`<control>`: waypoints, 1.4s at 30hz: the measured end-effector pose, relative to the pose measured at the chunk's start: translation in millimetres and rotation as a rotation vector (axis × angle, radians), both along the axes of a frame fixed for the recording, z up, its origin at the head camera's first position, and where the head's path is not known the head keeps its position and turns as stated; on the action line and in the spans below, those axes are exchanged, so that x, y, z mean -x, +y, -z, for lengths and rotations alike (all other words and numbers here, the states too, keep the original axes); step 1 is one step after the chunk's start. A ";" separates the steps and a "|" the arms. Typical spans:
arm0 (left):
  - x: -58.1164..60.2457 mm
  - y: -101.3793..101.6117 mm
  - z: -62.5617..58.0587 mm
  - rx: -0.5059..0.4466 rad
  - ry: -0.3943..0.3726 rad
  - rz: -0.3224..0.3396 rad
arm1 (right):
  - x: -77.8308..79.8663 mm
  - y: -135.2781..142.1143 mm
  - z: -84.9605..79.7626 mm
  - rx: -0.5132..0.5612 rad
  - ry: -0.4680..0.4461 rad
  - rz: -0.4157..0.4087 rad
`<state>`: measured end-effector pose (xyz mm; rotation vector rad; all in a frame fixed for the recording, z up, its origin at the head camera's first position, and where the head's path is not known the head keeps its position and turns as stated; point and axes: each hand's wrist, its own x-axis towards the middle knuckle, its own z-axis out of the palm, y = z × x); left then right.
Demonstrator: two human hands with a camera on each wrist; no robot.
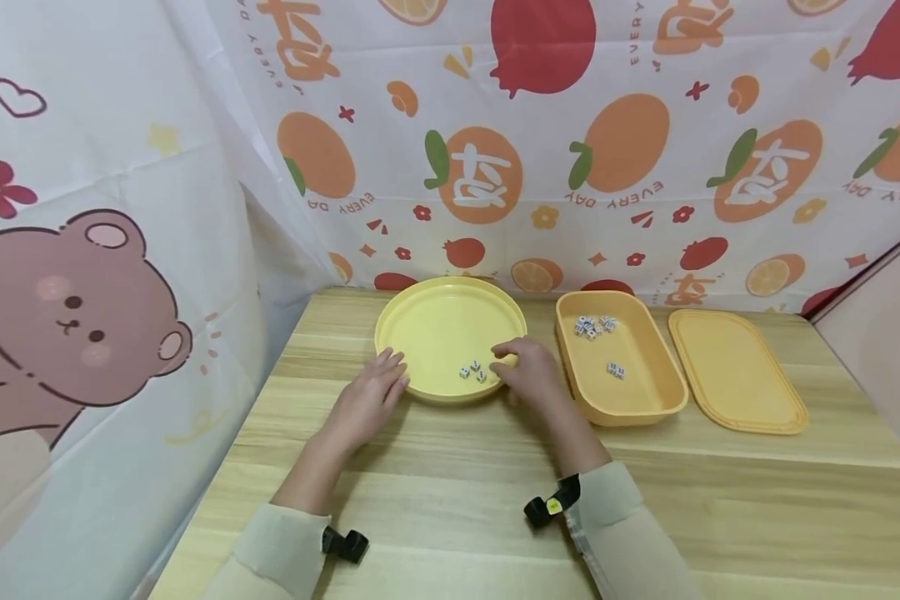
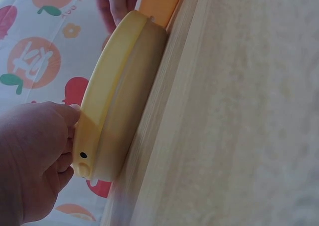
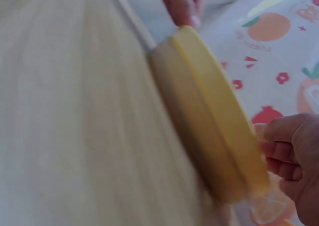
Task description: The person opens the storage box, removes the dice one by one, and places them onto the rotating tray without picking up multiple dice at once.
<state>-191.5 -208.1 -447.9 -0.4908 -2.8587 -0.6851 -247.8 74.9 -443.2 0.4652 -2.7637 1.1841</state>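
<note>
Fruit-printed cloth (image 1: 547, 192): hung upright beyond the left grip (image 1: 367, 398) and the right grip (image 1: 528, 373).
Wood-grain table (image 1: 435, 483): spread beneath both grips and reached out past the right grip on its far side.
Round yellow tray (image 1: 442, 333): sat flat between the two grips, its rim under the left grip's fingers.
Orange box (image 1: 630, 412): stood just to the right of the right grip.
Flat lid (image 1: 735, 367): lay farther right of the right grip, beside the box.
Left grip: relaxed, fingers extended over the near-left rim, touching it.
Right grip: loosely bent over the right rim, a gap between thumb and forefinger, nothing seen in it.
Boxed dice (image 1: 585, 327): lay right of the right grip, one cluster far, one small group nearer.
Tray dice (image 1: 464, 372): three, just left of the right grip's fingertips.
</note>
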 end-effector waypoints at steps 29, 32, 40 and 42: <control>-0.1 -7.1 1.5 -0.023 -0.018 -0.021 | 16.7 159.1 -10.2 -0.222 -0.341 0.154; -0.6 -5.7 2.7 -0.031 -0.022 -0.021 | 18.4 159.7 -6.9 -0.267 -0.380 0.141; 1.5 -1.0 3.3 -0.012 -0.009 0.003 | 17.6 166.1 -0.2 -0.316 -0.444 0.153; 2.0 -0.2 2.5 -0.012 -0.012 0.004 | 17.3 166.8 0.7 -0.316 -0.445 0.152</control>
